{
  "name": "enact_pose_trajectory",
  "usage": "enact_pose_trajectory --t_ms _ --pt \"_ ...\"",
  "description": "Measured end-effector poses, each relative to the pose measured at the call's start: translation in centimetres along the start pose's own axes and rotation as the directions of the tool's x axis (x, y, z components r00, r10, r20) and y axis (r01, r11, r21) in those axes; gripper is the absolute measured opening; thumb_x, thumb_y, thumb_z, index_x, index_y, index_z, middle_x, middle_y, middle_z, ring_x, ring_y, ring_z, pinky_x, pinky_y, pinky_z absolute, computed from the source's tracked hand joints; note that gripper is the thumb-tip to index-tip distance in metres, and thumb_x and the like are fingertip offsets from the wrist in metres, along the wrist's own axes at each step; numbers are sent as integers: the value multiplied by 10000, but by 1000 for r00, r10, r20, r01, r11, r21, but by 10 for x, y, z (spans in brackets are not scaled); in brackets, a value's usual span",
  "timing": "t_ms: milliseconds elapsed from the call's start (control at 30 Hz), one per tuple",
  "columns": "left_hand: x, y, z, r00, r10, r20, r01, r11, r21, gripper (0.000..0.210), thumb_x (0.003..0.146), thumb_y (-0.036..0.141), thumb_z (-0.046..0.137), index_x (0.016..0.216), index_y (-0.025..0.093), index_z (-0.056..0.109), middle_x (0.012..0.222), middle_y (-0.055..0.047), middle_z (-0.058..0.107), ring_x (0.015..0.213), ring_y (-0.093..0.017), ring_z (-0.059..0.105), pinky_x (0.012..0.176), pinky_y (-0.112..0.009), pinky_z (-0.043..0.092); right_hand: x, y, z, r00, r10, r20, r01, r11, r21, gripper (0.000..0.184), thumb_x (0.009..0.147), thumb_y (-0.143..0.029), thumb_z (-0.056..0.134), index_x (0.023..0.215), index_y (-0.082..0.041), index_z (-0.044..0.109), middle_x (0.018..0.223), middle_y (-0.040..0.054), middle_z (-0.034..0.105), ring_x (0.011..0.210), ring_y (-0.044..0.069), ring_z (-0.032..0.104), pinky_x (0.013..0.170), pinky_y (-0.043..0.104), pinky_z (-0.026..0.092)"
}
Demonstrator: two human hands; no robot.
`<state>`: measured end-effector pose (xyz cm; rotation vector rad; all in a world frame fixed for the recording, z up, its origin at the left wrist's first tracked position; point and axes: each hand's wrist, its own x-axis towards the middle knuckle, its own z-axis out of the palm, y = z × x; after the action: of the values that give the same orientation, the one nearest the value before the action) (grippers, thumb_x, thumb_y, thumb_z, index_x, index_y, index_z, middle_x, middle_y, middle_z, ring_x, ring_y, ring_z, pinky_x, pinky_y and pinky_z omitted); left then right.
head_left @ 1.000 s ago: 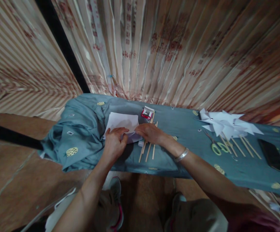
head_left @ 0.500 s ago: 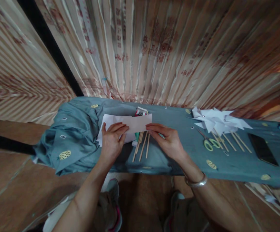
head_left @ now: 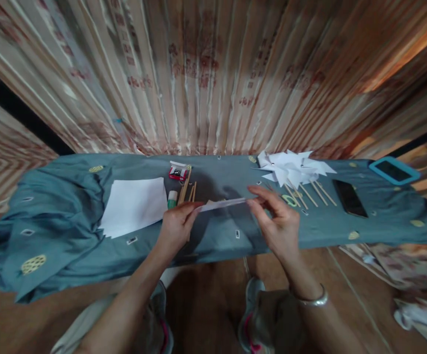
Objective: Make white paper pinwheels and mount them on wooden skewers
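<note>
A strip of white paper (head_left: 222, 203) is held above the table, turned almost edge-on to me. My left hand (head_left: 176, 223) pinches its left end, and the thumb and fingers of my right hand (head_left: 279, 221) close on its right end. Left of my hands lies a stack of white paper (head_left: 135, 206). A glue stick (head_left: 172, 198) with a green label is just behind my left hand, beside several thin wooden sticks (head_left: 185, 187), whose near ends are partly hidden. Behind these sits a small red-and-white box (head_left: 177, 171) with its lid up and dark small items inside.
White paper pinwheels (head_left: 294, 167) on wooden sticks lie at the right, with green-handled scissors (head_left: 289, 199) partly under them. Farther right are a black phone (head_left: 349, 197) and a blue-framed device (head_left: 393, 170). Bunched cloth (head_left: 32, 231) covers the table's left end; a curtain (head_left: 198, 88) hangs behind.
My hands have carried the paper strip rightward, away from over the stack, and tilted it from face-on to nearly edge-on. The view has turned right, uncovering the stack and the small box.
</note>
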<state>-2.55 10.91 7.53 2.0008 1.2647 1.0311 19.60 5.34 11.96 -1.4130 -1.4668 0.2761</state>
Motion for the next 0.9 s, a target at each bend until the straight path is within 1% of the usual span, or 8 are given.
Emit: enact_pose_trajectory --t_ms 200,333,467,633,700,767,833,900 --pt "10 6 32 912 -397 106 405 822 -401 261 769 416 613 703 176 694 686 1 707 666 -186 660 640 -289 553 -1 31 -17 992 -71 -101 50 980 -195 362 940 -293 524 1293 -232 575 1227 112 667 1097 240 645 966 439 524" --pt "8 5 44 831 -495 256 552 672 -493 258 718 406 649 783 163 703 748 -16 729 702 -209 687 664 -338 600 -15 56 -25 984 -161 75 177 917 -357 484 938 -137 431 1408 -247 469 1420 126 527 1353 269 463 1112 518 393" --pt "3 9 50 793 -475 382 609 608 -509 260 740 380 641 876 165 693 852 -28 748 736 -213 707 653 -352 616 -30 76 -28 939 -101 329 243 870 -428 680 825 -16 442 1466 -238 398 1592 140 277 1480 327 240 1119 601 323" --pt "1 13 55 735 -493 466 675 604 -424 455 819 323 575 1241 153 584 809 -27 735 532 -178 688 587 -335 593 -41 92 -29 869 -87 488 243 933 -266 598 726 39 444 1238 -210 626 1485 138 474 1409 286 397 1091 568 384" --pt "2 12 51 781 -465 417 598 751 -281 533 861 359 540 1346 141 514 705 -15 709 520 -194 684 588 -331 576 -42 97 -30 857 -87 507 210 959 -191 578 700 59 440 1164 -205 661 1400 129 568 1326 253 508 1068 523 436" --pt "3 11 43 891 -339 303 358 934 -8 485 892 396 509 1308 156 572 663 -23 693 599 -215 693 654 -336 561 -42 99 -31 854 -77 515 181 971 -156 571 690 66 447 1140 -204 673 1350 128 610 1275 241 558 1053 501 463" --pt "3 12 36 970 -156 185 112 967 228 419 914 407 485 1220 169 645 811 -72 721 777 -245 697 783 -376 545 -40 100 -32 852 -67 519 166 975 -147 583 672 73 446 1127 -204 684 1334 129 621 1265 242 568 1056 502 464" --pt "-1 15 35 984 55 167 -103 951 292 396 925 434 486 1153 174 680 975 -107 713 936 -262 662 875 -404 522 -38 99 -32 845 -60 531 156 978 -139 627 631 87 429 1117 -207 695 1333 123 624 1272 243 564 1064 504 457"
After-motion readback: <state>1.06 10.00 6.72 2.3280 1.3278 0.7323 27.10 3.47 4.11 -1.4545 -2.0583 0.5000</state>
